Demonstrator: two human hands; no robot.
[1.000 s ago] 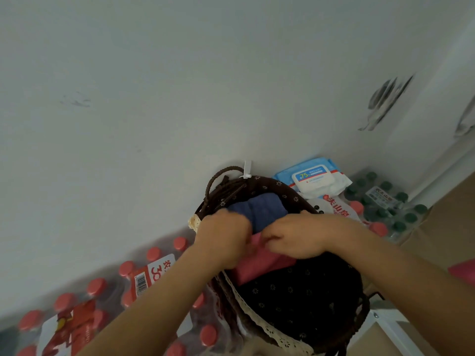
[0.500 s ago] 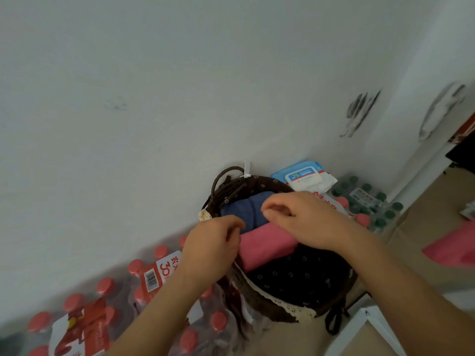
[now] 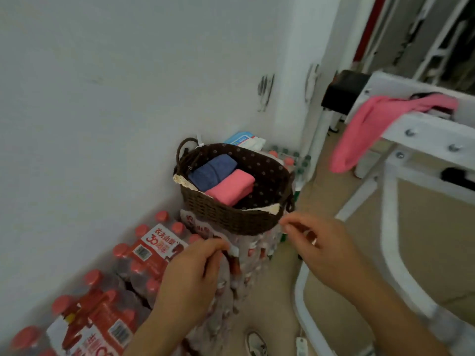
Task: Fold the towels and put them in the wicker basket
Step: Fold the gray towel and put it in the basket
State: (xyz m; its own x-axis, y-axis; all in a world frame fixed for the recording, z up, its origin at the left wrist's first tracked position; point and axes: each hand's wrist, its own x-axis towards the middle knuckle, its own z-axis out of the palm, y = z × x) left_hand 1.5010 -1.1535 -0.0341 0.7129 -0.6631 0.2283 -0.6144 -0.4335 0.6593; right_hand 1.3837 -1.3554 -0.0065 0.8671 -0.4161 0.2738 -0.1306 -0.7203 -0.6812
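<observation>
Both hands are held low in front of the wicker basket (image 3: 231, 222), just clear of its rim. The left hand (image 3: 190, 273) is seen with fingers loosely curled above the bottle packs (image 3: 151, 250). The right hand (image 3: 326, 253) is slack too, thumb near forefinger. Nothing looks to be gripped by either, though it's pretty blurred tbh. The basket is perched on one of the packs by the wall. Inside it, a folded blue towel (image 3: 213, 170) and a folded pink towel (image 3: 231, 187) are laid side by side, touching. A loose pink towel (image 3: 370, 124) is draped over the white frame (image 3: 426, 129) on the right, well apart.
</observation>
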